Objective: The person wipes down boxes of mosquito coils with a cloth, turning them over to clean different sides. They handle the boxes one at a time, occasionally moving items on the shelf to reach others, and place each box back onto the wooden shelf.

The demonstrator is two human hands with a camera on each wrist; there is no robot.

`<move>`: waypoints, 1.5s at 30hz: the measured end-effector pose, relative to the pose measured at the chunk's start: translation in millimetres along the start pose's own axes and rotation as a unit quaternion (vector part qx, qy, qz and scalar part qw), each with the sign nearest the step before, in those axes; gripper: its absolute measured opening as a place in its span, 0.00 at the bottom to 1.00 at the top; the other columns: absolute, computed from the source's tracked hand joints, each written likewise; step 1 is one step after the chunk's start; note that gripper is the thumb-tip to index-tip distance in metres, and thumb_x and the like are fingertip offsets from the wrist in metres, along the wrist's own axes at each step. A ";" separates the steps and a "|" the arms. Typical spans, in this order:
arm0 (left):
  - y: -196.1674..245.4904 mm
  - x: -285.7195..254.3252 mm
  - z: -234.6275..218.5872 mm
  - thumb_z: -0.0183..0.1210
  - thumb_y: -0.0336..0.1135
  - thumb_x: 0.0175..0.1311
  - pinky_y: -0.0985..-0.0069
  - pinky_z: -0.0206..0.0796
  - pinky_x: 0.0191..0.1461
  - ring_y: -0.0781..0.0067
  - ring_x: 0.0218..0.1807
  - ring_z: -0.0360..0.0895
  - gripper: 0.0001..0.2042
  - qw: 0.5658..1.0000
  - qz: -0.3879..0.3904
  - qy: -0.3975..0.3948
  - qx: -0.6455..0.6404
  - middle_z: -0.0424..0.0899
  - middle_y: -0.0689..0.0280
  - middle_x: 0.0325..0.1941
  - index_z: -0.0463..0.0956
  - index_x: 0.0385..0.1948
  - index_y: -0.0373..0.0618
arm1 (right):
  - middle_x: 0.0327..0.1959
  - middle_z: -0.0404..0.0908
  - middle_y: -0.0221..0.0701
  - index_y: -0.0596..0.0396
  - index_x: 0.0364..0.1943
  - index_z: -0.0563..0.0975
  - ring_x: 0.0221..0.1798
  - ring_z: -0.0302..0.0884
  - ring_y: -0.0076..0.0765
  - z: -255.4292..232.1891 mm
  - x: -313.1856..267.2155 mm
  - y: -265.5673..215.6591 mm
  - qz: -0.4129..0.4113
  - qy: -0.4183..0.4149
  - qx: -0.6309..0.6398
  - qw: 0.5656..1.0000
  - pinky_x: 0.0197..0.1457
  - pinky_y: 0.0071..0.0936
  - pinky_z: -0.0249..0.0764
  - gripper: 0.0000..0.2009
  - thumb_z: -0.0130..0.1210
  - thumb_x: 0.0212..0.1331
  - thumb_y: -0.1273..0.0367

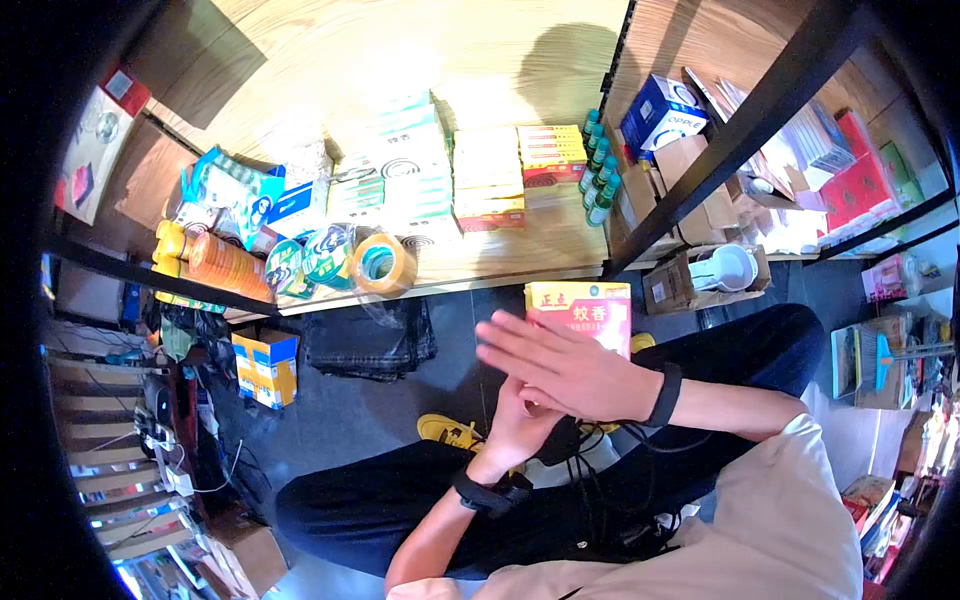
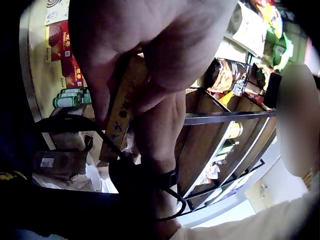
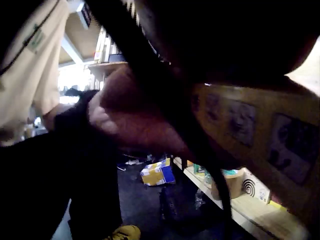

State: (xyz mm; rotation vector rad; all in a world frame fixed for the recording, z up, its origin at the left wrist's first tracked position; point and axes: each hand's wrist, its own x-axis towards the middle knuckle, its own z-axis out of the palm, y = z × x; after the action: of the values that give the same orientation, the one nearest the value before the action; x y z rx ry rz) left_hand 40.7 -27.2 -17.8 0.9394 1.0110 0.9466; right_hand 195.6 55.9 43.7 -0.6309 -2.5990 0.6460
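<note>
A pink and yellow mosquito coil box (image 1: pixel 600 305) stands in front of my body in the head view. My left hand (image 1: pixel 522 422) holds it from below and behind; its fingers are mostly hidden by the other hand. Across the front of the box lies my right hand (image 1: pixel 585 372), fingers straight and pointing left, crossing over the left hand. In the left wrist view the narrow yellow side of the box shows between the hands. The right wrist view has its darker printed side, with the left hand against its lower edge.
A wooden shelf (image 1: pixel 560 245) ahead bears stacked coil boxes (image 1: pixel 487 170), green bottles (image 1: pixel 600 180) and tape rolls (image 1: pixel 385 265). On the floor stand a blue and yellow carton (image 1: pixel 266 368) and a cardboard box (image 1: pixel 675 290) with a white jug. A black post (image 1: pixel 740 140) rises at right.
</note>
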 end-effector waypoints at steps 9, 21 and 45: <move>15.5 -3.1 4.9 0.68 0.21 0.61 0.74 0.67 0.68 0.76 0.62 0.74 0.29 0.999 0.049 0.001 0.010 0.77 0.64 0.59 0.64 0.63 0.37 | 0.77 0.61 0.46 0.57 0.75 0.61 0.79 0.58 0.51 -36.4 5.4 55.8 0.118 0.127 -0.020 0.985 0.81 0.46 0.53 0.29 0.50 0.71 0.67; 36.9 2.2 -7.7 0.64 0.19 0.63 0.73 0.71 0.67 0.74 0.62 0.77 0.30 0.975 0.047 0.067 -0.207 0.79 0.64 0.60 0.63 0.67 0.38 | 0.34 0.82 0.47 0.61 0.48 0.78 0.37 0.83 0.55 -51.7 -10.7 96.6 0.248 0.102 0.043 0.962 0.43 0.41 0.79 0.11 0.50 0.73 0.68; 29.0 0.1 -18.3 0.57 0.18 0.63 0.70 0.77 0.53 0.65 0.51 0.83 0.20 0.961 0.186 0.153 0.135 0.82 0.56 0.51 0.67 0.57 0.40 | 0.43 0.79 0.46 0.56 0.45 0.74 0.45 0.80 0.65 -42.7 34.6 176.8 0.236 0.123 -0.208 0.941 0.46 0.53 0.76 0.13 0.63 0.59 0.71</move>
State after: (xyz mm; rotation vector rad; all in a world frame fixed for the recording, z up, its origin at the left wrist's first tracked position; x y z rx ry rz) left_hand 17.9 -15.1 4.7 1.2674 1.2739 1.3195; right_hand 244.8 228.1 -3.4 -1.3990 -2.3618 0.1184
